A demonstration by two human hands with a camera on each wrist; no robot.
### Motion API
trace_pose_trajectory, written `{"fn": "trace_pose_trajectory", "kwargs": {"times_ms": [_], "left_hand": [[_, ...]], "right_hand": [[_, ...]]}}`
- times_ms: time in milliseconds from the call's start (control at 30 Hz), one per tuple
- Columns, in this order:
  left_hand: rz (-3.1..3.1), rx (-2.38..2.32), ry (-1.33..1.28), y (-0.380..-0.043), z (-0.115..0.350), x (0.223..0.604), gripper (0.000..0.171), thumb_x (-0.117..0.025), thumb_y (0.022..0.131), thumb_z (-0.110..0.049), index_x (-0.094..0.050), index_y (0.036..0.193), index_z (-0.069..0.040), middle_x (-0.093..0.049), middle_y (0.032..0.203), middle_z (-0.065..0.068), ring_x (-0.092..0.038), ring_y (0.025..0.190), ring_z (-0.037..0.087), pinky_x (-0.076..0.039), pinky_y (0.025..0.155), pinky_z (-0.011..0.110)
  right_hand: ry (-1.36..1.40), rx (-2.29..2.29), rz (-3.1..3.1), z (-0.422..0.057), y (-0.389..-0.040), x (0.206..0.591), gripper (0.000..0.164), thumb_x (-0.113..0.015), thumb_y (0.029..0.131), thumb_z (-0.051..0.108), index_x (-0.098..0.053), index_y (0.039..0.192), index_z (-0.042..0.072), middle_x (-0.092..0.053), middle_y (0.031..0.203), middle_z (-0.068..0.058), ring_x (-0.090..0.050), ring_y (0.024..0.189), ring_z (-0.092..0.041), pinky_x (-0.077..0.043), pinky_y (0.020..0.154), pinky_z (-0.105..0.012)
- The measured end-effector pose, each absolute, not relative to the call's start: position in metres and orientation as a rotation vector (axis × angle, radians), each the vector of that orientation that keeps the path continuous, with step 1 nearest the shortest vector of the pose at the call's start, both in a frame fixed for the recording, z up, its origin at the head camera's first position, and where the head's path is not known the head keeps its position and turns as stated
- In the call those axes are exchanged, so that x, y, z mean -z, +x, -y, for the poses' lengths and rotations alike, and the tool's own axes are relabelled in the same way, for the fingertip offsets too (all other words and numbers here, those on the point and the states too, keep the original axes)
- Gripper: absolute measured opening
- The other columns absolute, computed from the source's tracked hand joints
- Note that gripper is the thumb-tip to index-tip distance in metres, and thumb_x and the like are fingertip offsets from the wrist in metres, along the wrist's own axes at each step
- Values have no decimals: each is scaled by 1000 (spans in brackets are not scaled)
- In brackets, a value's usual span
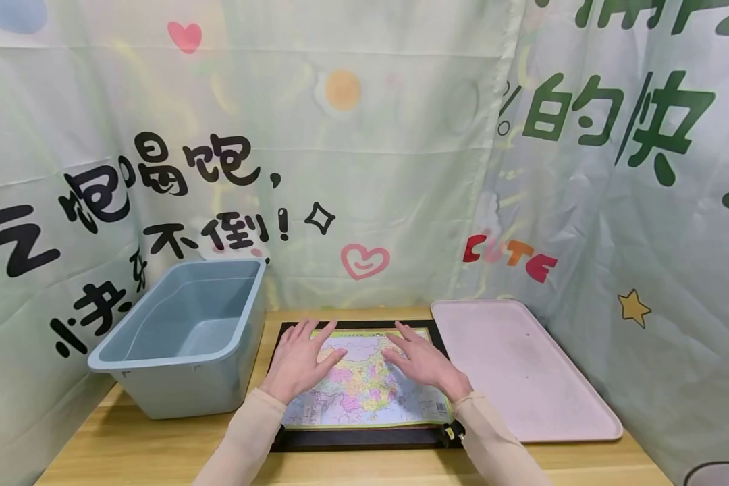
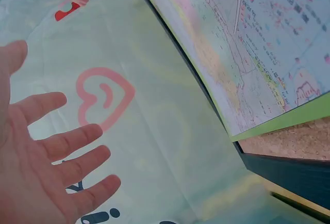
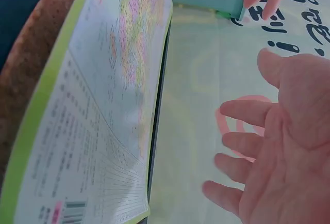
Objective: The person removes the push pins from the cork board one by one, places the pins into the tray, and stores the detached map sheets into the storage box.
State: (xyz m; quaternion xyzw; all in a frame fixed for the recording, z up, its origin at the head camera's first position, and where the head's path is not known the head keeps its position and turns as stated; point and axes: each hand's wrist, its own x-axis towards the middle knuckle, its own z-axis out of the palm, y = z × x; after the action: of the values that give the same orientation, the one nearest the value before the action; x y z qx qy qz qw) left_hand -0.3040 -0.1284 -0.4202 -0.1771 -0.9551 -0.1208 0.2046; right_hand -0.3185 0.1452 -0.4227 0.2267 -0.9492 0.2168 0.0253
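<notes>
A printed map (image 1: 364, 388) with a yellow-green border lies on a black-framed board (image 1: 352, 442) in the middle of the table. Cork-like brown surface (image 2: 289, 144) shows beside the map's edge in the left wrist view. Over the map's left part is my left hand (image 1: 298, 361), fingers spread and straight, holding nothing. My right hand (image 1: 424, 362) is over its right part, fingers likewise extended and holding nothing. Both wrist views show the palms apart from the map. A small black object (image 1: 453, 432), its kind unclear, sits by the board's lower right corner, partly behind the right sleeve.
On the left of the wooden table (image 1: 219, 445) stands a deep blue-grey plastic bin (image 1: 188, 388). A flat pink tray (image 1: 522, 374) lies at the right, close beside the board. Printed cloth (image 1: 401, 169) hangs behind and along the sides.
</notes>
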Motion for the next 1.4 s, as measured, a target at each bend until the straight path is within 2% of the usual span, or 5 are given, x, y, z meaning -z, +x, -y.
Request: {"fn": "trace_pose_trajectory", "kwargs": {"times_ms": [200, 467, 767, 967, 1400], "left_hand": [[2575, 351, -529, -301, 130, 421, 54, -55, 95, -54, -59, 137, -19, -63, 130, 12, -57, 124, 34, -43, 103, 56], [2593, 300, -684, -295, 137, 428, 49, -57, 96, -49, -63, 134, -18, -69, 121, 7, -66, 110, 24, -35, 109, 60], [2737, 286, -807, -288, 146, 442, 51, -53, 99, -47, -57, 140, -17, -65, 127, 11, -64, 113, 28, -52, 92, 48], [2812, 210, -847, -282, 153, 450, 50, -53, 99, -47, -56, 141, -18, -63, 129, 14, -63, 115, 29, -52, 93, 47], [3096, 318, -878, -262, 168, 463, 64, -44, 95, -65, -43, 149, -30, -37, 154, 21, -31, 142, 47, -30, 105, 69]], "right_hand": [[663, -810, 2931, -142, -322, 423, 52, -54, 100, 41, -55, 140, 7, -44, 151, -15, -44, 138, -35, -38, 108, -54], [644, -841, 2859, -137, -329, 425, 34, -64, 96, 23, -66, 124, 4, -67, 124, -14, -63, 114, -35, -50, 93, -49], [651, -903, 2862, -133, -336, 428, 25, -66, 93, 12, -70, 115, 0, -72, 109, -14, -69, 96, -28, -55, 82, -42], [639, -975, 2886, -130, -345, 431, 21, -65, 94, 14, -72, 109, 1, -73, 101, -10, -68, 94, -25, -55, 79, -41], [572, -1185, 2921, -127, -367, 436, 22, -61, 97, 20, -73, 108, 4, -72, 96, -9, -67, 79, -22, -52, 64, -33]]}}
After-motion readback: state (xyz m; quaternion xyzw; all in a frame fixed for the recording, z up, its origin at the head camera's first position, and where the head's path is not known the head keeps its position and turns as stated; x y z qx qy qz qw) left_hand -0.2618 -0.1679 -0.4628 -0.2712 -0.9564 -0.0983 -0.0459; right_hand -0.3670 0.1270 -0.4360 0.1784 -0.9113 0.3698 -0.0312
